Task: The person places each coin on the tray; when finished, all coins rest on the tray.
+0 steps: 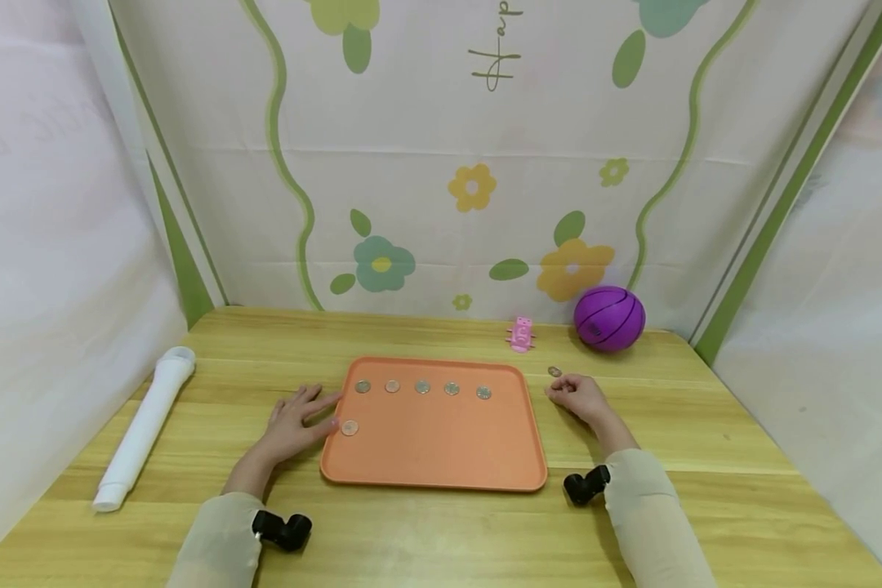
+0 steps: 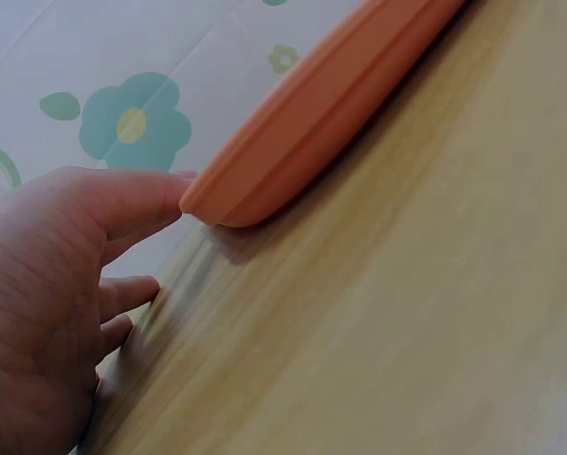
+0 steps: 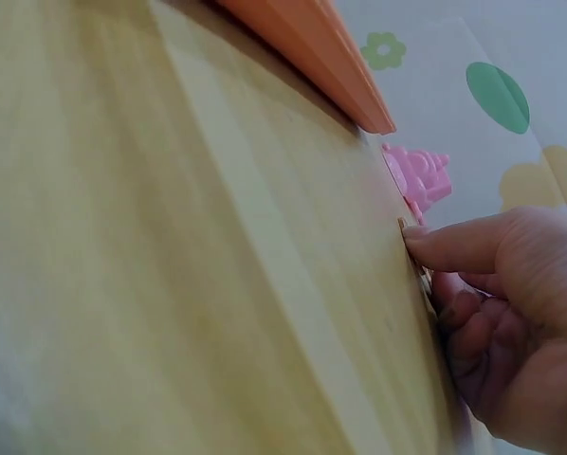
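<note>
left hand (image 1: 294,426), fingers (image 1: 322,403) spread; right hand (image 1: 585,400) curled, thumb (image 3: 459,245) extended

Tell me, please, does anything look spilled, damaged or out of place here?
Nothing looks spilled or damaged. At least one coin by the right hand seems out of place: it lies outside the tray, while six others lie inside.

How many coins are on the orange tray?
6. Five coins run in a row along the far side of the tray; one coin sits nearer you, beside the left hand's thumb. None there seems hidden.
</note>
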Demonstrator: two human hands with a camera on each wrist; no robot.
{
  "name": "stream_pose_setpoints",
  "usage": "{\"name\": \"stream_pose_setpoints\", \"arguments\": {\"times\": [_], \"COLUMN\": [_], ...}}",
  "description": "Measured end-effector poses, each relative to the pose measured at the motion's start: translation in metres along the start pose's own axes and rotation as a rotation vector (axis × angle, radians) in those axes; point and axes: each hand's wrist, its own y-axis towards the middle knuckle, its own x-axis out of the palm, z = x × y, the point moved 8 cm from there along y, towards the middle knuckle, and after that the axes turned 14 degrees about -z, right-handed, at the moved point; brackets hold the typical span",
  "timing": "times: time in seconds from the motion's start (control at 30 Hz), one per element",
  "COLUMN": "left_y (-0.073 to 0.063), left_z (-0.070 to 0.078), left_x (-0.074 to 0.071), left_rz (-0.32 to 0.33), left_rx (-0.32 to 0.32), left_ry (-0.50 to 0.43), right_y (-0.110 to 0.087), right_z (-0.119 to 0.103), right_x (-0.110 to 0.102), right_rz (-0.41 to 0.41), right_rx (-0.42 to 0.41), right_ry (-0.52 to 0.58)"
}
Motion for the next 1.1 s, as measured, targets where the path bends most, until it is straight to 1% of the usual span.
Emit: {"name": "stream_pose_setpoints", "arguments": {"times": [0.1,0.23,0.33,0.53,0.67,0.77,0.87,0.93,1.1], "left_y": [0.000,-0.001,-0.001,-0.001,-0.001,-0.001,-0.002,-0.002,-0.002], "left_z": [0.000,0.001,0.001,0.002,0.001,0.001,0.001,0.002,0.003], "left_x": [0.000,0.000,-0.001,0.000,0.000,0.000,0.000,0.000,-0.001], "left_rz": [0.000,0.002,0.004,0.001,0.007,0.008,0.008,0.006,0.002], "left_rx": [0.001,0.002,0.004,0.006,0.007,0.009,0.010,0.010,0.007], "left_ry": [-0.002,0.001,0.004,0.003,0.007,0.010,0.009,0.005,0.008], "right_y": [-0.001,-0.004,-0.006,-0.009,-0.011,-0.012,-0.016,-0.019,-0.023], "right_z": [-0.001,-0.004,-0.008,-0.013,-0.014,-0.012,-0.013,-0.018,-0.042], "right_x": [0.001,0.001,0.002,0.003,0.005,0.008,0.008,0.008,0.012], "right_rz": [-0.010,-0.009,-0.002,0.010,-0.024,-0.063,-0.081,-0.084,-0.103], "right_rx": [0.011,0.003,-0.032,-0.092,-0.107,-0.091,-0.062,-0.052,-0.055], "right_ry": [-0.012,-0.039,-0.071,-0.088,-0.039,0.063,0.159,0.204,0.256]}}
